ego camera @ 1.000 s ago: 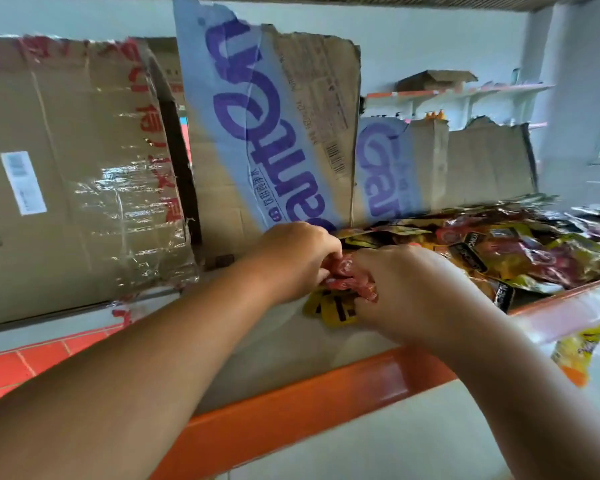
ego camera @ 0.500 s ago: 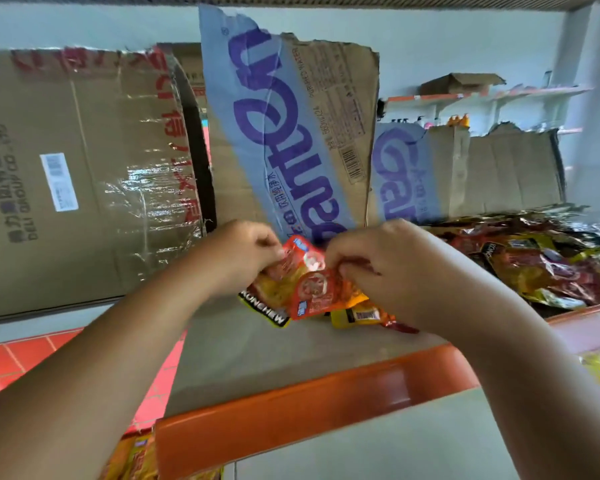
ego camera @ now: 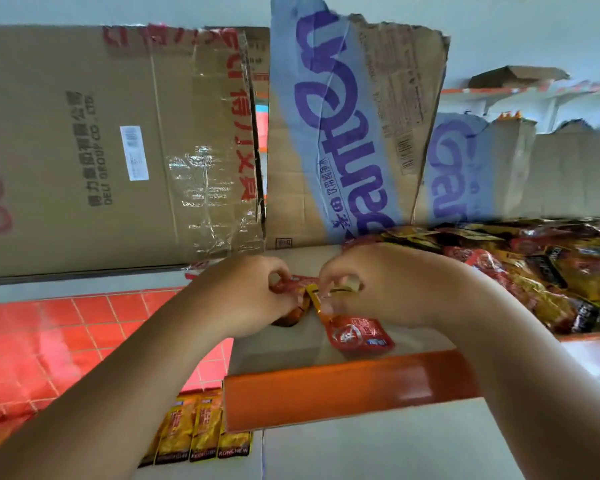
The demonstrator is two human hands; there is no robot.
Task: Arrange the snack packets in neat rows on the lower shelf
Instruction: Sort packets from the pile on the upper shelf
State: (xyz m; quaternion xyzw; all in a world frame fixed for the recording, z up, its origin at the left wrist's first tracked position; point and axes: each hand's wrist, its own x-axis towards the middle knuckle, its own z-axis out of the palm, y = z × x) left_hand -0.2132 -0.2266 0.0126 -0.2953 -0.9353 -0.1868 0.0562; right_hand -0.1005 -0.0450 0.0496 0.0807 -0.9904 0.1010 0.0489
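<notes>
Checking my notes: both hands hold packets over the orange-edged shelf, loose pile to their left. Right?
No: the head view shows the loose pile on their right. The left hand and right hand hold packets over the orange-edged shelf.

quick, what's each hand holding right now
Left hand: closed, pinching a red snack packet.
Right hand: closed, pinching a red and yellow packet.

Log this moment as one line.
left hand pinches red packet | right hand pinches yellow packet | loose pile at right | packet row below orange shelf edge
</notes>
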